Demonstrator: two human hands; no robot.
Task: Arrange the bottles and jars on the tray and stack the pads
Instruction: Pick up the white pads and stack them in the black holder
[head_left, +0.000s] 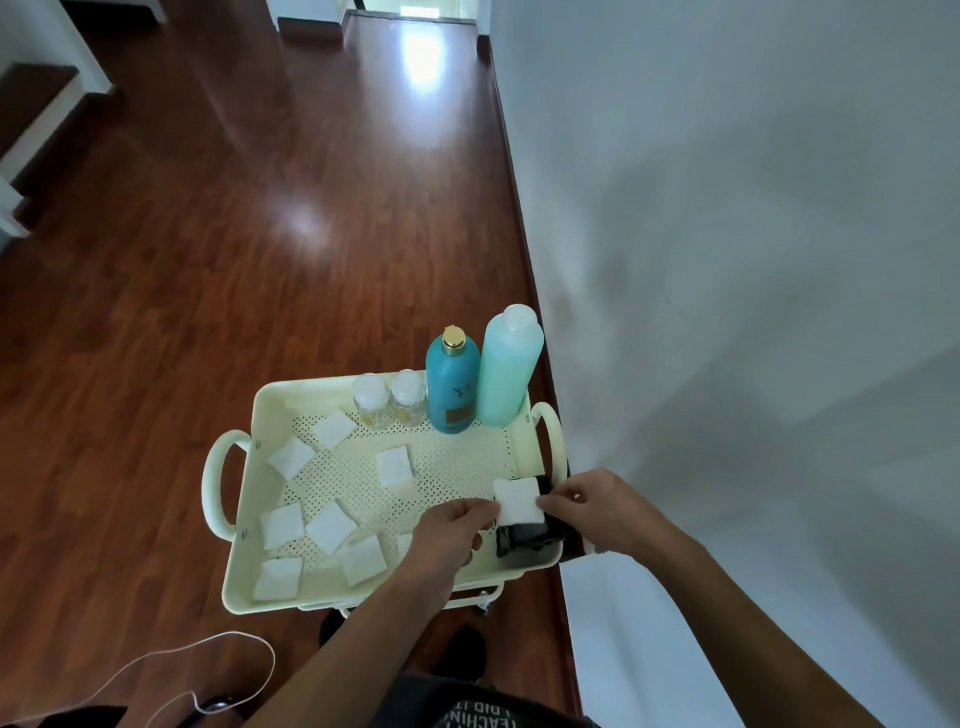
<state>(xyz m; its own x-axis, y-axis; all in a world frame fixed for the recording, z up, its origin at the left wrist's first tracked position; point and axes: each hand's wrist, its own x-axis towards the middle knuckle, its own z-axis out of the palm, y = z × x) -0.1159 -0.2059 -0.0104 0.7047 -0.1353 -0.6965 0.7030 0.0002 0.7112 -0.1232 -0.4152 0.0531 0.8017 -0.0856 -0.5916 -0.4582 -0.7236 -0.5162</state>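
Both my hands pinch one white square cotton pad (517, 500) at the cream perforated tray's (270, 400) near-right corner: left hand (452, 525) on its left edge, right hand (597, 506) on its right; it possibly tops a stack.

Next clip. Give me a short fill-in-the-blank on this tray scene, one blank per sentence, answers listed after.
1. Both hands, left and right, hold a stack of white ____.
2. The dark blue bottle has a ____ cap.
3. Left of that bottle stand ____ small jars.
4. The tray stands on a ____ floor.

Answers: pads; gold; two; wooden
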